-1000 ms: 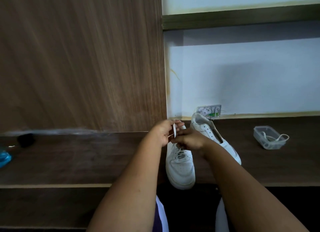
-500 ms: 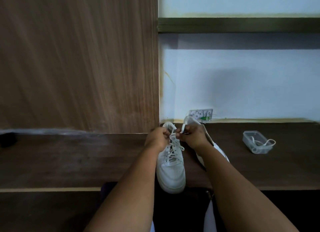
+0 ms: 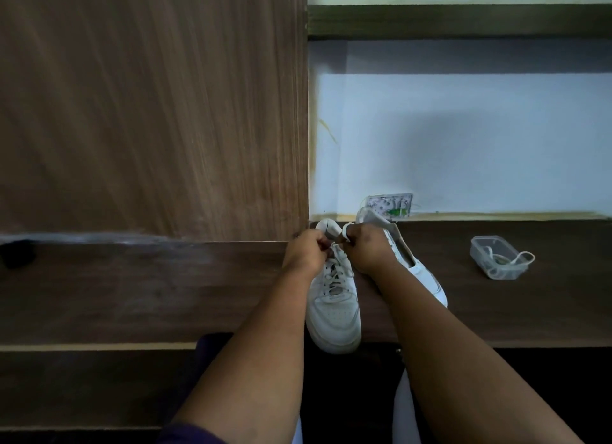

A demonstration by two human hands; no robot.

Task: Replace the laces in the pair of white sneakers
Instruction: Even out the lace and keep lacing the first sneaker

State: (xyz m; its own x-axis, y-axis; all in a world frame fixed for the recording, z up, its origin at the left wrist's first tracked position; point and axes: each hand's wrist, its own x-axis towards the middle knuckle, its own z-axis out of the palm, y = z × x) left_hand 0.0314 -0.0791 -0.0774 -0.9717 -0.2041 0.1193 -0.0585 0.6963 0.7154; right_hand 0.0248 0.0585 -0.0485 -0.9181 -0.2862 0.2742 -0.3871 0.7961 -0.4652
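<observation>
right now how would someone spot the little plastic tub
Find the dark wooden shelf under the pale wall. Right of the two white sneakers sits a clear plastic tub, alone; a white lace spills over its rim.

home interior | wood-veneer desk (image 3: 132,291) | tall cabinet panel (image 3: 149,112) | painted wall (image 3: 463,145)

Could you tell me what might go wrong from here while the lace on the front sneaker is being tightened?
1. The front sneaker has its toe past the desk edge; a hard pull by the left hand and right hand on the lace could tip it off.
2. The right forearm lies close over the second sneaker and might nudge it.
</observation>
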